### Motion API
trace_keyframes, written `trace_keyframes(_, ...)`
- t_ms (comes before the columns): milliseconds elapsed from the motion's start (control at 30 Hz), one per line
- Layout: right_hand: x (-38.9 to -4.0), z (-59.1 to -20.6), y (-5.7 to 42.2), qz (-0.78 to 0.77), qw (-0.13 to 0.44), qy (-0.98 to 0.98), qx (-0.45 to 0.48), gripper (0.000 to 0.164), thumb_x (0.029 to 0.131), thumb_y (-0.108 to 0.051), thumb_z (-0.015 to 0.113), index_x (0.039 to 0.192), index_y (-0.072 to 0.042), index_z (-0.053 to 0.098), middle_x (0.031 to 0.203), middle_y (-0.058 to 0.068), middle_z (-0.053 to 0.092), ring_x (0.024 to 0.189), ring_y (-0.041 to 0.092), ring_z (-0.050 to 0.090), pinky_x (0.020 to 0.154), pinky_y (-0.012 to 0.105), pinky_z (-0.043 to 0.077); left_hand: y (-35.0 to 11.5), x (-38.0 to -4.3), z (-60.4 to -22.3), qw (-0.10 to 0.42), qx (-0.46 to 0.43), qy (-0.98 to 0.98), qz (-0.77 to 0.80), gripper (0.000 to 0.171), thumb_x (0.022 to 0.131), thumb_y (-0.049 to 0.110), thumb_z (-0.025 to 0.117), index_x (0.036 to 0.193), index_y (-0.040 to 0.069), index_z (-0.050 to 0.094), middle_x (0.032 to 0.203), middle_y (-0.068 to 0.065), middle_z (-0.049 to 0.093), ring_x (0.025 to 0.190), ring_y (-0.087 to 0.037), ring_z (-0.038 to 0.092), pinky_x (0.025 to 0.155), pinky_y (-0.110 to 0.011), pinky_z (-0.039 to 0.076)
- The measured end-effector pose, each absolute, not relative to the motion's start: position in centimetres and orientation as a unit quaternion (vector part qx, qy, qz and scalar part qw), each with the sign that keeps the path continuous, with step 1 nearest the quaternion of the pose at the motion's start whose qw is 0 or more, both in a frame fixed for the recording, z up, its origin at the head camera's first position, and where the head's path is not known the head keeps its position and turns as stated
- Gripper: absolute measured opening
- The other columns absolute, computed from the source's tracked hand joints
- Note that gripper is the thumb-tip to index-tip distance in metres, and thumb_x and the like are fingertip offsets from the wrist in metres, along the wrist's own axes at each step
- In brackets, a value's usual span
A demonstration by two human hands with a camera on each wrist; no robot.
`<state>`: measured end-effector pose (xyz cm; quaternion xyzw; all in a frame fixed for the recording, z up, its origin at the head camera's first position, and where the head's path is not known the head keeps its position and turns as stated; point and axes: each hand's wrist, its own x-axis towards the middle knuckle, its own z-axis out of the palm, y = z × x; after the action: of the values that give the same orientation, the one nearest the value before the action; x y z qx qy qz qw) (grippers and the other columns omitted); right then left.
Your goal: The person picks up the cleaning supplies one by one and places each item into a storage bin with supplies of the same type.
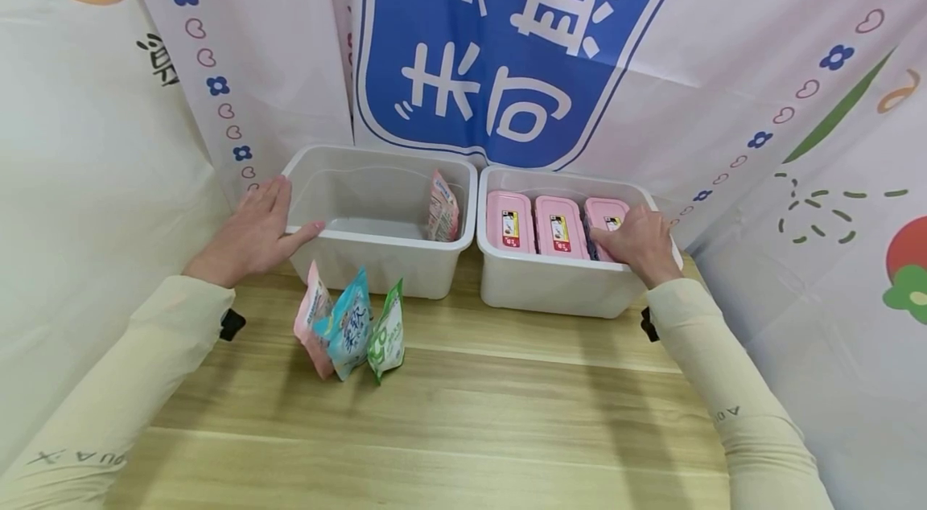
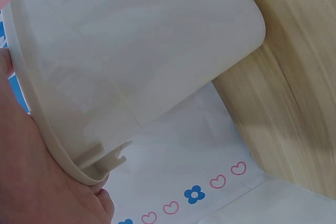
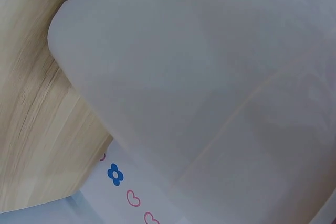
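In the head view, my left hand (image 1: 249, 232) holds the left corner of a white plastic bin (image 1: 372, 257), its thumb across the front rim. The left wrist view shows the hand (image 2: 44, 161) against the rim, with fingertips beneath it. My right hand (image 1: 640, 243) grips the right end of a second white bin (image 1: 558, 285), its thumb inside beside a pink-lidded box (image 1: 607, 211). Two similar boxes, a left one (image 1: 510, 211) and a middle one (image 1: 560, 214), stand in that bin. A pink packet (image 1: 442, 212) leans inside the left bin.
Three packets stand before the left bin: pink (image 1: 313, 321), blue (image 1: 351, 326) and green-white (image 1: 387, 333). Both bins sit side by side on a wooden table (image 1: 449, 429), close to a printed cloth backdrop (image 1: 500, 51). Cloth also hangs on both sides.
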<state>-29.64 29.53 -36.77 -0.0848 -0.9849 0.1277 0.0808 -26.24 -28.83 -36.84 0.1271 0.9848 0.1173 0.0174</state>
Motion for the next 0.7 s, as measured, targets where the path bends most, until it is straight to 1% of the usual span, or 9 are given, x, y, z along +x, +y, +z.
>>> trace_keyframes(133, -29.73, -36.82, 29.43, 0.129, 0.072, -0.985, -0.085, 0.057, 0.086, -0.053, 0.076, 0.094, 0.003, 0.065, 0.085, 0.018, 0.065, 0.079, 0.035, 0.059, 0.068, 0.043, 0.047, -28.83, -26.21, -36.79, 0.019, 0.127, 0.984, 0.120, 0.107, 0.106, 0.070, 0.032, 0.162, -0.012, -0.009, 0.172, -0.033, -0.013, 0.161, -0.054, -0.006, 0.132, -0.066, -0.002)
trace_keyframes(233, -29.78, -36.87, 29.45, 0.128, 0.071, -0.986, -0.083, 0.058, 0.086, -0.053, 0.077, 0.094, 0.003, 0.066, 0.081, 0.017, 0.063, 0.079, 0.035, 0.059, 0.071, 0.044, 0.045, -28.78, -26.24, -36.79, 0.020, 0.127, 0.984, 0.119, 0.107, 0.106, 0.070, 0.031, 0.162, -0.012, -0.009, 0.172, -0.033, -0.014, 0.161, -0.053, -0.006, 0.132, -0.066, -0.003)
trace_keyframes(400, -29.85, -37.08, 29.52, 0.134, 0.067, -0.985, -0.086, 0.057, 0.086, -0.053, 0.078, 0.094, 0.002, 0.065, 0.079, 0.016, 0.062, 0.075, 0.031, 0.059, 0.061, 0.036, 0.043, -28.71, -26.27, -36.84, 0.020, 0.128, 0.984, 0.119, 0.107, 0.106, 0.071, 0.031, 0.162, -0.011, -0.009, 0.172, -0.032, -0.014, 0.162, -0.053, -0.006, 0.132, -0.065, -0.003)
trace_keyframes(533, -29.95, -37.14, 29.57, 0.133, 0.075, -0.985, -0.080, 0.056, 0.084, -0.052, 0.078, 0.089, 0.002, 0.065, 0.079, 0.016, 0.063, 0.075, 0.032, 0.058, 0.058, 0.036, 0.044, -28.77, -26.22, -36.90, 0.022, 0.124, 0.985, 0.121, 0.107, 0.106, 0.070, 0.031, 0.162, -0.011, -0.010, 0.172, -0.032, -0.017, 0.161, -0.053, -0.008, 0.132, -0.065, -0.003)
trace_keyframes(633, -30.08, -37.17, 29.55, 0.132, 0.078, -0.985, -0.077, 0.053, 0.083, -0.051, 0.077, 0.085, 0.000, 0.064, 0.075, 0.014, 0.062, 0.074, 0.031, 0.058, 0.057, 0.035, 0.043, -28.81, -26.22, -36.93, 0.021, 0.123, 0.985, 0.122, 0.107, 0.106, 0.070, 0.031, 0.162, -0.011, -0.011, 0.171, -0.031, -0.018, 0.161, -0.054, -0.008, 0.132, -0.065, -0.004)
trace_keyframes(700, -30.18, -37.17, 29.53, 0.133, 0.070, -0.986, -0.078, 0.051, 0.084, -0.051, 0.076, 0.082, -0.001, 0.063, 0.071, 0.012, 0.060, 0.072, 0.030, 0.057, 0.054, 0.034, 0.042, -28.80, -26.23, -36.95, 0.020, 0.124, 0.985, 0.122, 0.107, 0.106, 0.070, 0.031, 0.162, -0.011, -0.010, 0.172, -0.032, -0.017, 0.161, -0.054, -0.007, 0.132, -0.065, -0.003)
